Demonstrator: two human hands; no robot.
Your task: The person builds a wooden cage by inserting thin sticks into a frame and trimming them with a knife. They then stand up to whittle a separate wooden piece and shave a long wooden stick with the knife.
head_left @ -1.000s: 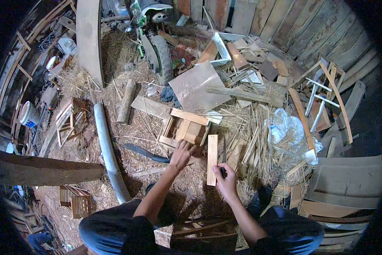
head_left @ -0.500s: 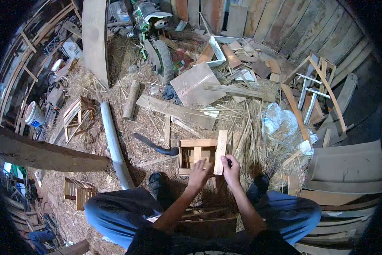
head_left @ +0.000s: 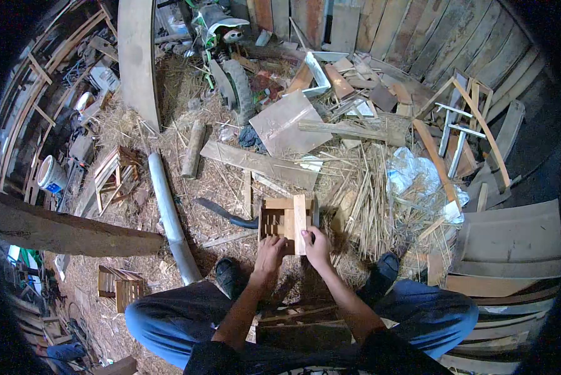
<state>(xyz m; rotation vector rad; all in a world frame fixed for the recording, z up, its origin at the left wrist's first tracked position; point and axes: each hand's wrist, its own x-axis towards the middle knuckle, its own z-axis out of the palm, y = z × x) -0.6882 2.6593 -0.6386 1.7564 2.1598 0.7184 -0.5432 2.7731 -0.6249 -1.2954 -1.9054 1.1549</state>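
A small slatted wooden crate (head_left: 271, 204) stands on the straw-covered ground between my feet, its inside facing up at me. My right hand (head_left: 318, 249) pinches the lower end of a pale wooden slat (head_left: 300, 219), which lies lengthwise over the crate's right part. Curled over the crate's near left corner is my left hand (head_left: 270, 255), its fingers closed on the rim. A dark, curved tool with a black handle (head_left: 243, 222), much like a machete, rests on the ground with its handle end against the crate's left side.
Left of my legs are a grey pole (head_left: 168, 215), a thick beam (head_left: 74, 228) and another small slatted crate (head_left: 129, 295). Ahead lie a flat board (head_left: 290, 123), scrap wood and a motorbike (head_left: 233, 81). A plastic bag (head_left: 412, 172) and stacked planks (head_left: 505, 244) are at right.
My right hand has brought the slat leftward from the crate's right edge to over its opening. My left hand has moved down and left onto the near rim.
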